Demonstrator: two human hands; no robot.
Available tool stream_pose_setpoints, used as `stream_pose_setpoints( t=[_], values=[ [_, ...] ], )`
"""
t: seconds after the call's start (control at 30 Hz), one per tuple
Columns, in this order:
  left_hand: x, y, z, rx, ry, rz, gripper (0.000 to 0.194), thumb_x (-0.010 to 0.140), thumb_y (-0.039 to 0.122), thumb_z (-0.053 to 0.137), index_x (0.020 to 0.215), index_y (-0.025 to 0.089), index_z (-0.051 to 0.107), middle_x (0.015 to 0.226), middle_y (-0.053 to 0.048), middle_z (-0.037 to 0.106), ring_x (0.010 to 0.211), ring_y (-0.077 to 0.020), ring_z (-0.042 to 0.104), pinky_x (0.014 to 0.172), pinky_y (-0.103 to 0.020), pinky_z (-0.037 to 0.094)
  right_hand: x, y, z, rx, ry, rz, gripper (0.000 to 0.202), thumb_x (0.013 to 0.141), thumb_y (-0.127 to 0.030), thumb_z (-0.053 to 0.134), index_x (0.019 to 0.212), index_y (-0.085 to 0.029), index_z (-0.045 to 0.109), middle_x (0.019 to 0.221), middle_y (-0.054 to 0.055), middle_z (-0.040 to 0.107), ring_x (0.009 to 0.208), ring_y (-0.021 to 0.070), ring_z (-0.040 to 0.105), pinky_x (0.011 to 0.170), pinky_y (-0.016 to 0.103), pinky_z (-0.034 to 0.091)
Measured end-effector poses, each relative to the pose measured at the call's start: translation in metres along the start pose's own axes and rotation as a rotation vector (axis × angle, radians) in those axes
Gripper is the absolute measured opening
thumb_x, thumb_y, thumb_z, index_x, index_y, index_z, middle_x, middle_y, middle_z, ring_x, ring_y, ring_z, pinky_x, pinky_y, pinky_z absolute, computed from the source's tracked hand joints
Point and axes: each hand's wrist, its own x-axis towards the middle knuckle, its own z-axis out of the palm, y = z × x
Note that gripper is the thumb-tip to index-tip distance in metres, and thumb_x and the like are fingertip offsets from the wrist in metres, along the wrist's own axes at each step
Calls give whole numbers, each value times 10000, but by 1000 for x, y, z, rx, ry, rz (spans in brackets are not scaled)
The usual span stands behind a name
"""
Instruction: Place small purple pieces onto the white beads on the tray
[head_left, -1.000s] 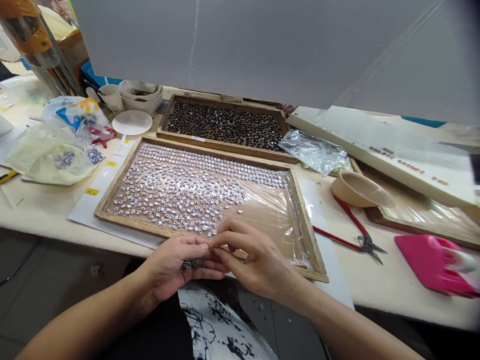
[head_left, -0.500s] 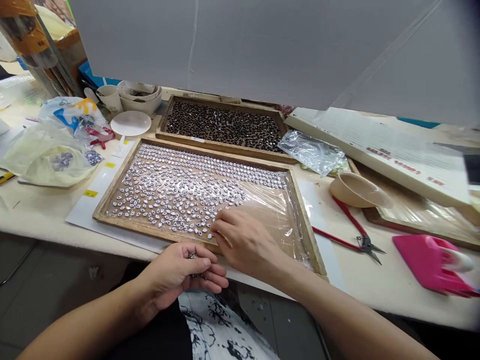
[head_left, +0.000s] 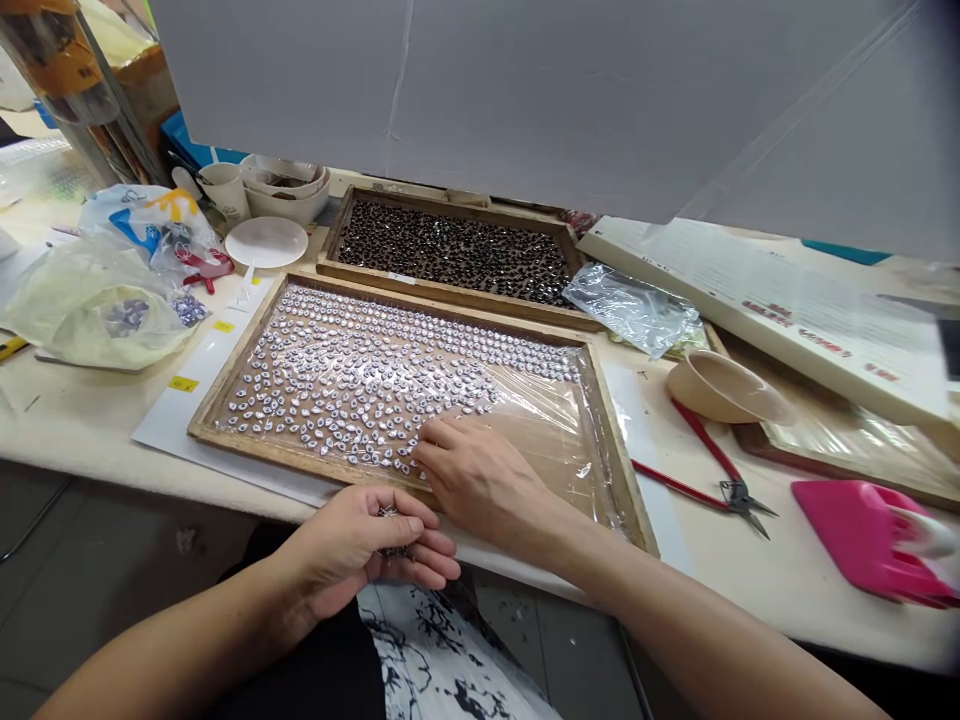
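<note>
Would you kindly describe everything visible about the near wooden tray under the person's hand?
The near wooden tray is a shallow rectangle with a worn light-wood rim, lined with shiny clear film. Rows of small silvery pieces cover its left and middle; the right part is bare. It lies flat on white sheets on the table, before a second tray of dark pieces. The right hand rests on its near edge.

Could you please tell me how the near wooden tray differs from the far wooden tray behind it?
The near tray holds pale silvery pieces in rows on clear film, part bare; the far tray is packed with dark pieces. The right hand rests on the near tray; nothing touches the far one. Both are shallow and wood-framed.
</note>
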Motion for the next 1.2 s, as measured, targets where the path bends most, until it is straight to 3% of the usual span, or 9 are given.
stream_pose_setpoints(
  t=[0.23,0.4,0.5,0.67,0.9,1.03,1.2],
  values=[
    [1,1,0,7,-6,12,200,696,202,694,797,91,562,746,-112,683,694,-191,680,657,-280,513,-6,2,-3,6,24,41,169,775,-50,491,666,-155,566,747,41,522,634,136,392,557,266,285],
    [2,2,1,23,-31,25,173,709,212,686,788,89,595,767,-103,677,709,-175,674,678,-273,509,-25,-6,-18,265,190,84,186,868,-99,430,878,-165,603,861,65,554,726,145,495,610,267,370],
    [3,3,4,51,-71,42,170,712,223,684,777,76,629,754,-92,664,687,-142,657,686,-255,507,-35,-15,-23,464,142,73,158,880,-132,447,914,-181,594,866,53,554,739,140,517,628,265,398],
    [4,2,9,64,-55,45,190,676,226,711,767,76,638,712,-76,653,635,-124,640,667,-253,510,-39,-25,-21,484,142,65,169,872,-113,427,864,-161,589,806,48,543,688,136,497,588,270,383],
    [0,1,5,35,-66,46,200,698,197,688,838,62,638,796,-113,668,718,-168,665,723,-291,512,-32,-12,-21,569,132,153,105,837,-130,473,800,-170,562,808,38,544,657,117,492,568,254,385],
    [-3,2,4,21,-7,35,258,639,112,707,871,67,604,841,-141,679,792,-224,678,786,-335,501,-25,1,-17,429,143,139,137,849,-128,429,802,-157,553,818,57,549,681,130,488,575,258,374],
    [-3,3,6,30,29,18,266,614,58,686,860,70,586,837,-134,680,799,-222,680,810,-338,497,-18,2,-4,153,37,93,198,867,-136,395,775,-139,570,769,64,532,609,131,419,518,256,280]
  ],
)
